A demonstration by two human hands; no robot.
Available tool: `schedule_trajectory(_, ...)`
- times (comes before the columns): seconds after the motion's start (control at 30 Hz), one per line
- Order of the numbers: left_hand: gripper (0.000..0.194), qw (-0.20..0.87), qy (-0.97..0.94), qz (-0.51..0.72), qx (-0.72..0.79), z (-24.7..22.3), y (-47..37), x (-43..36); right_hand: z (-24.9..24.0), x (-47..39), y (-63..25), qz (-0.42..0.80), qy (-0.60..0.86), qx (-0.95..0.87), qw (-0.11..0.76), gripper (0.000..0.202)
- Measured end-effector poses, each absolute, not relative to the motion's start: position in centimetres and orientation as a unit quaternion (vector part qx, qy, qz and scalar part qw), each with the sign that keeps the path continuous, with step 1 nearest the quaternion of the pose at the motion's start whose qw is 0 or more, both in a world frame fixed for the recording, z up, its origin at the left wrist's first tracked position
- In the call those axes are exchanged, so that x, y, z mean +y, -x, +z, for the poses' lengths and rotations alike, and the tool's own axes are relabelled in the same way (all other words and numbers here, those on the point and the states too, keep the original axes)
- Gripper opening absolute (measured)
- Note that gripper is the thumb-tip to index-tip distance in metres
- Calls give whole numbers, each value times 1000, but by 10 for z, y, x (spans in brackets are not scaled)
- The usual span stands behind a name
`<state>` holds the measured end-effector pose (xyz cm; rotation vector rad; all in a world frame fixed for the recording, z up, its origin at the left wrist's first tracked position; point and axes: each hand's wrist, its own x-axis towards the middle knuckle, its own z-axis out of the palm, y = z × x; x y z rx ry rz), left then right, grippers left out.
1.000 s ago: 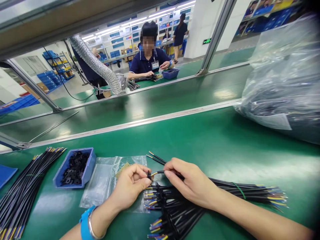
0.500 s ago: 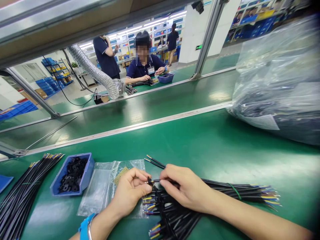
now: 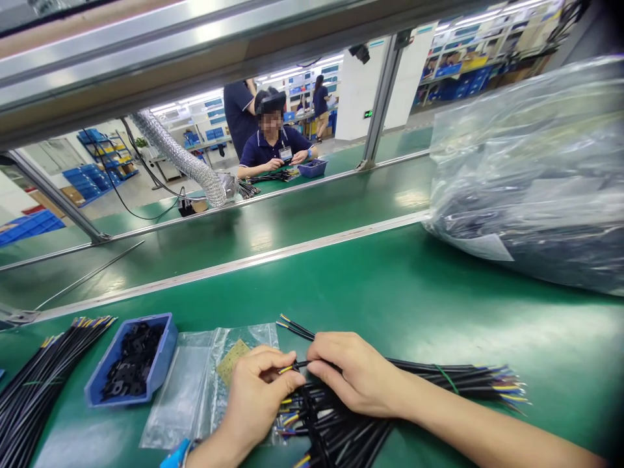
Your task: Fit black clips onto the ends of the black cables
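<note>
My left hand (image 3: 260,387) is closed in a pinch around a small black plastic part (image 3: 298,366) at the end of a black cable. Yellow wire tips poke out between its thumb and forefinger. Just behind that end, my right hand (image 3: 358,370) grips the cable (image 3: 303,364) between thumb and fingers. Beneath both hands lies a pile of black cables (image 3: 363,432) with bare coloured ends, several with black parts near their tips. Two separate cable ends (image 3: 296,327) stick out beyond my right hand.
A blue bin (image 3: 166,354) of black plastic parts stands left of a clear plastic bag (image 3: 175,383). Another cable bundle (image 3: 41,377) lies far left. A large filled plastic bag (image 3: 526,188) sits at the right. A co-worker (image 3: 266,153) sits across the bench behind a metal frame post (image 3: 380,104).
The view has shifted slightly. The black part, which stood at my left fingertips, now sits on the cable end, with the yellow wire showing through. The co-worker opposite has lowered their head.
</note>
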<state>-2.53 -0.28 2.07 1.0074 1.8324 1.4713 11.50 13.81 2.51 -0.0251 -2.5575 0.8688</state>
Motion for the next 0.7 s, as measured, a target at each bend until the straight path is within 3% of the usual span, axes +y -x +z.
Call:
schedule_trajectory(0.27,13,307,-414,530,673,19,24,1,28,138,-115,310,3,-932,189,28)
schedule_trajectory(0.47,14,261,-451,519,678,24,19,5,26,136,-114,245,-2,-953,177,29)
schedule_trajectory(0.7,23,192,-514,426,719,12,40,1,49,135,-109,159,14,-985,71,21)
